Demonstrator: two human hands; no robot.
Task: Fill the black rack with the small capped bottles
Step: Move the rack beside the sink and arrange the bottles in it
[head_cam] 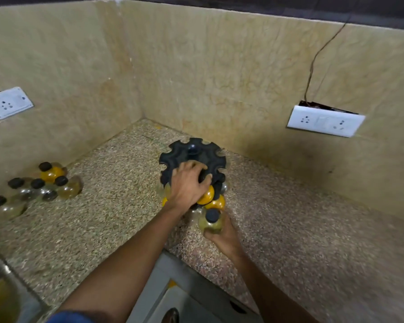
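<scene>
A round black rack (184,152) with notched edges stands in the corner of the speckled counter. My left hand (188,185) lies over its near side, fingers closed around an orange-filled bottle (207,195) at the rack's edge. Another orange bottle (218,202) sits in the rack just below. My right hand (222,234) holds a pale yellow bottle with a black cap (211,221) upright, right at the rack's near side. Lower slots are hidden by my left hand.
Several loose black-capped bottles (46,183), clear, yellow and orange, stand at the left against the wall. Two white socket plates (8,102) (325,121) are set in the walls. A steel sink rim (0,271) shows at the lower left; the counter's front edge (173,250) runs below my hands.
</scene>
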